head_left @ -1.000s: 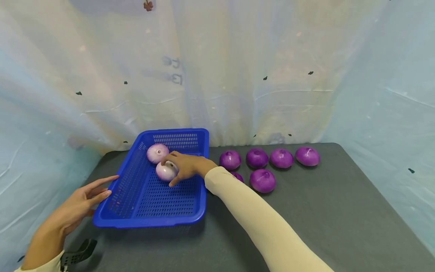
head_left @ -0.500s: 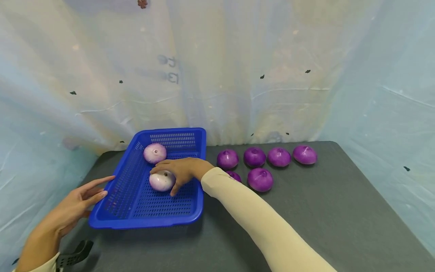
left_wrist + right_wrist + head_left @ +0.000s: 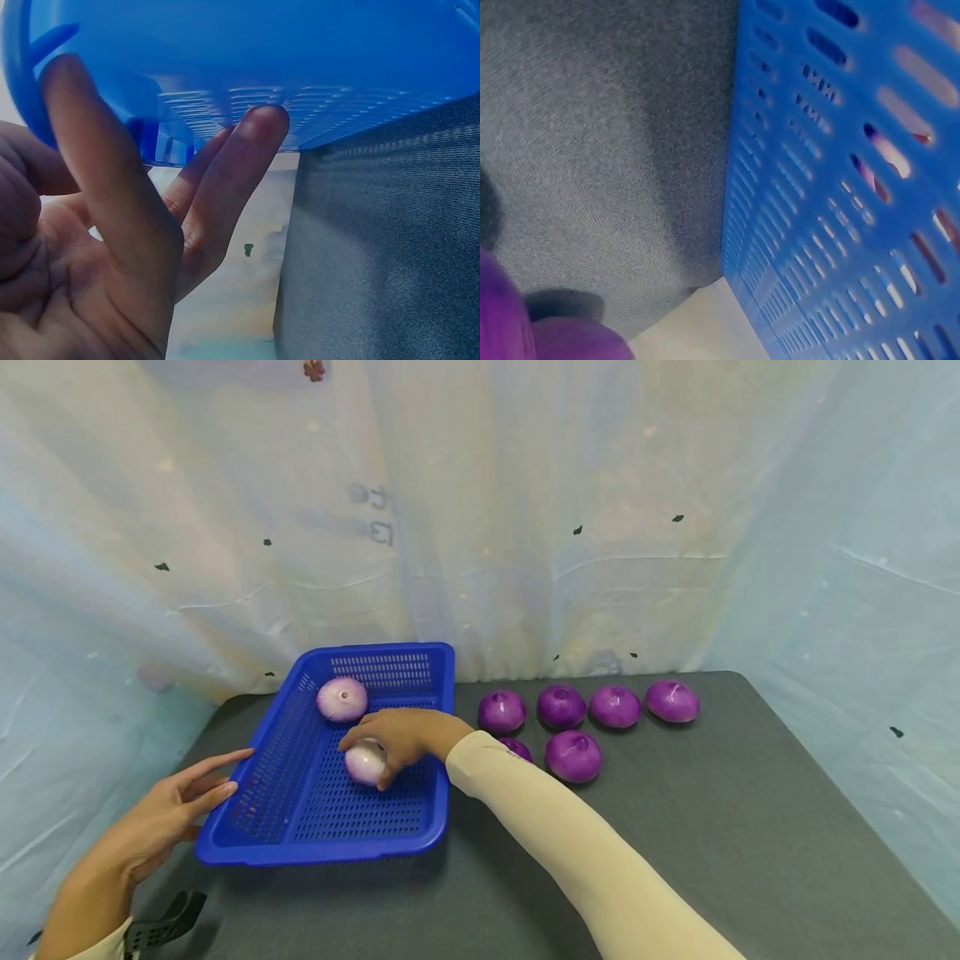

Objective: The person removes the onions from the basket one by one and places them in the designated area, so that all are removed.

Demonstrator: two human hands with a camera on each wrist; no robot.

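Note:
A blue plastic basket (image 3: 322,852) with slotted walls stands on the left of the dark tabletop. My right hand (image 3: 405,733) reaches over its right wall and grips a pale peeled onion (image 3: 364,763) near the basket's middle. Another pale onion (image 3: 342,699) sits behind it, by the back left wall. At the basket's left side, my left hand (image 3: 161,814) touches the rim and outer wall with extended fingers. The left wrist view shows its fingertips (image 3: 266,124) against the blue wall. The basket wall (image 3: 810,187) hides the right hand in the right wrist view.
Right of the basket, several purple onions stand in two rows, with one purple onion (image 3: 574,757) in front and another (image 3: 672,702) at the far right. A black strap (image 3: 168,922) lies by the left wrist. Plastic sheeting (image 3: 480,527) hangs behind the table.
My right hand has brought its onion toward the basket's near side, away from the other pale onion, then slightly right. The left hand stays at the basket; the head view shifted slightly.

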